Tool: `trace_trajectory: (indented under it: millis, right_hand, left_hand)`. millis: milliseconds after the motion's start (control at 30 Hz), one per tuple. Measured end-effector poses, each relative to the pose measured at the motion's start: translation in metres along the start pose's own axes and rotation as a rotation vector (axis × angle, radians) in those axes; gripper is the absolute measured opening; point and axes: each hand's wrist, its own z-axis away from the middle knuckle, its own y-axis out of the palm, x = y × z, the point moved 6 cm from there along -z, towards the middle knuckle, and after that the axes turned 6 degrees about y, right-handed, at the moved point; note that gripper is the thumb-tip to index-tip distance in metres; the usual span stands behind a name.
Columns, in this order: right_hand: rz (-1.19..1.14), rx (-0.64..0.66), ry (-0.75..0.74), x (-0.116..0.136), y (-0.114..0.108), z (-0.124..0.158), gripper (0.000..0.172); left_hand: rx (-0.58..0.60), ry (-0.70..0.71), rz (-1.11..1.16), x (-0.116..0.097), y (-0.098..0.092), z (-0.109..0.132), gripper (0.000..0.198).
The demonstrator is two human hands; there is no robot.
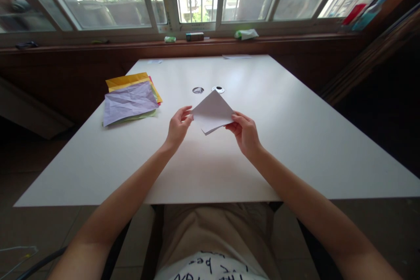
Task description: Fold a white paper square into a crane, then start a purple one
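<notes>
A folded sheet of pale paper (pixel 213 112) is held up above the white table, one corner pointing away from me and its layers slightly parted at the near corner. My right hand (pixel 244 131) pinches its right corner between thumb and fingers. At the left corner, my left hand (pixel 179 127) has its thumb and fingertips closed on the paper's edge. Just beyond the paper lie two small round pieces, a dark-and-white disc (pixel 198 90) and a white disc with a black spot (pixel 218 89), the second partly hidden by the paper's tip.
On the table's (pixel 295 157) left side lies a stack of coloured paper, with a creased lilac sheet (pixel 131 101) over a yellow-orange sheet (pixel 126 81). A small dark box (pixel 194 36) and a green-and-white packet (pixel 246 34) sit on the windowsill behind the table.
</notes>
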Motion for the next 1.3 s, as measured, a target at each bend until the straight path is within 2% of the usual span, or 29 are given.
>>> trace_trajectory:
  millis: [67, 133, 167, 267, 367, 433, 533, 600, 667, 733, 800, 867, 933, 1067, 1300]
  right_hand:
    - [0.100, -0.047, -0.058, 0.003, 0.000, 0.002, 0.016]
    - [0.226, -0.052, -0.112, 0.006, 0.003, 0.006, 0.021]
    - [0.291, -0.037, -0.134, 0.007, 0.006, 0.008, 0.023]
    - [0.434, 0.086, -0.174, 0.011, 0.018, 0.015, 0.032]
    - [0.521, 0.231, -0.216, 0.013, 0.030, 0.024, 0.032]
    - [0.583, 0.285, -0.268, 0.014, 0.035, 0.029, 0.027]
    - [0.654, 0.259, -0.352, 0.015, 0.033, 0.030, 0.022]
    - [0.680, 0.148, -0.394, 0.016, 0.025, 0.025, 0.023]
    - [0.689, -0.015, -0.417, 0.019, 0.014, 0.019, 0.030]
    - [0.655, -0.101, -0.346, 0.017, 0.004, 0.012, 0.043]
    - [0.543, -0.063, -0.161, 0.008, 0.000, 0.005, 0.051]
    - [0.450, 0.059, 0.015, -0.002, 0.003, 0.002, 0.045]
    - [0.415, 0.110, 0.092, -0.007, 0.005, 0.004, 0.037]
    - [0.426, 0.092, 0.085, -0.006, 0.005, 0.006, 0.029]
    - [0.517, 0.069, 0.044, -0.004, 0.006, 0.006, 0.026]
  left_hand:
    - [-0.040, 0.177, -0.212, -0.013, 0.000, 0.004, 0.042]
    - [0.053, 0.278, -0.243, -0.024, 0.009, 0.009, 0.045]
    - [0.136, 0.281, -0.213, -0.026, 0.015, 0.012, 0.048]
    - [0.390, 0.170, -0.048, -0.027, 0.035, 0.023, 0.062]
    - [0.491, 0.066, 0.060, -0.022, 0.046, 0.030, 0.056]
    - [0.467, 0.001, 0.128, -0.016, 0.047, 0.029, 0.045]
    - [0.252, -0.126, 0.229, -0.001, 0.038, 0.022, 0.038]
    - [0.151, -0.209, 0.297, 0.007, 0.032, 0.019, 0.036]
    - [0.101, -0.252, 0.397, 0.011, 0.029, 0.016, 0.035]
    - [0.090, -0.281, 0.492, 0.010, 0.028, 0.015, 0.033]
    - [0.106, -0.310, 0.550, 0.008, 0.029, 0.015, 0.033]
    - [0.141, -0.342, 0.550, 0.007, 0.031, 0.018, 0.032]
    - [0.191, -0.367, 0.503, 0.007, 0.033, 0.021, 0.031]
    - [0.245, -0.359, 0.361, 0.009, 0.032, 0.023, 0.035]
    - [0.165, -0.290, 0.289, 0.012, 0.021, 0.014, 0.036]
